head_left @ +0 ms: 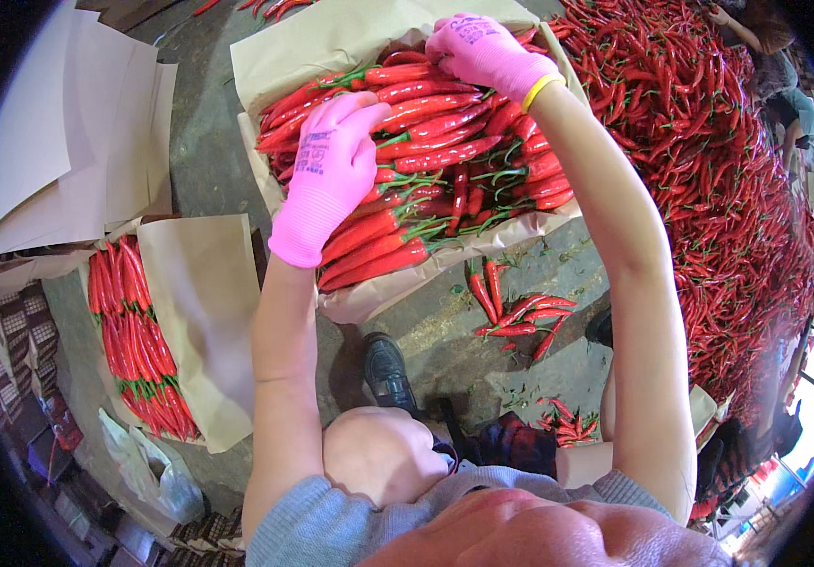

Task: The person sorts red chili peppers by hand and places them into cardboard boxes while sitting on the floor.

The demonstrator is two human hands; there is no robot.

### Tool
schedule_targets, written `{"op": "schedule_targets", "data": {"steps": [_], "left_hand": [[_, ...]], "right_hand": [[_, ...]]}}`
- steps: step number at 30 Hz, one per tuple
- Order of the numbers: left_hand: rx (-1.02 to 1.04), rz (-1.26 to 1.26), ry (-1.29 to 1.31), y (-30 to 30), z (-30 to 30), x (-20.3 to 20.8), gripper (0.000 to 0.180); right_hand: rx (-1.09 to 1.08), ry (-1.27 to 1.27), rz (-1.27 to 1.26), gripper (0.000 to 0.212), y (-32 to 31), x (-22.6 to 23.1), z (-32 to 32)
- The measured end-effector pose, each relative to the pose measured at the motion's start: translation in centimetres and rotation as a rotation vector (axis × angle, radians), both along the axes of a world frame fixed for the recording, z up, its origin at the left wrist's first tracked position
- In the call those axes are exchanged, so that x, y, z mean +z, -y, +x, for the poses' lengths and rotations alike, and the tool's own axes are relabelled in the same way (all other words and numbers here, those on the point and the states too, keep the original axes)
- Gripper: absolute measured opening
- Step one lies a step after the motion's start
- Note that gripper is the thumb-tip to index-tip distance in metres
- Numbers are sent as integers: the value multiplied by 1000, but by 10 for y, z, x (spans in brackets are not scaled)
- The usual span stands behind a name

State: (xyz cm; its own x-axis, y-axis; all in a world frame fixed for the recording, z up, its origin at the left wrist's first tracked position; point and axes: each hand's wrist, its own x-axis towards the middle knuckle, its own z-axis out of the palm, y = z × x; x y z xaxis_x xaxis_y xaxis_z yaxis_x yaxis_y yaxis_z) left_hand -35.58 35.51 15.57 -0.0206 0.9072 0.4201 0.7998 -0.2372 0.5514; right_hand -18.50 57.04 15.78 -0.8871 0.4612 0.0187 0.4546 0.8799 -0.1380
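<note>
Both of my hands wear pink knitted gloves and work over a paper-lined box (359,304) of long red chili peppers. My left hand (326,170) is closed, its fingers and thumb curved over the tips of chili peppers (435,126) on the top layer. At the far edge of the box, my right hand (487,57) has its fingers bent down round chili peppers; its fingertips are partly hidden. A yellow band (543,90) circles my right wrist. The peppers lie in rows, with green stems meeting near the middle and a few lying crosswise in a gap.
A large heap of red chilies (690,142) spreads along the right. Loose chilies (530,317) lie on the floor (435,321) near my shoe (388,373). At left are a second filled box (137,340), paper sheets (76,142) and a plastic bag (156,472). People sit beyond the heap.
</note>
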Motion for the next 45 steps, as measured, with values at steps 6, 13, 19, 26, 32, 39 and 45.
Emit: {"op": "schedule_targets", "data": {"steps": [6,13,19,26,32,39,45], "left_hand": [[163,175,526,8,10,16,33],[-883,-597,859,105,63,41,49],[-293,-739,619,122,117,-138,48],[-722,-191,-156,119,185,-161,30],[-843,-270,-675,125,214,-184,14],[-837,-537,-676,118,221,-141,37],[-769,-557,-833,90,253,-162,34]], "right_hand": [[46,-38,-56,25,17,-11,-10],[-140,-273,-813,48,121,88,116],[-550,162,-801,30,260,-73,261],[-1316,-248,-570,32,369,-140,314],[-1445,-34,-500,32,425,-148,375],[-1792,-131,-583,30,463,-174,345],[-1485,-468,-386,21,468,-170,363]]}}
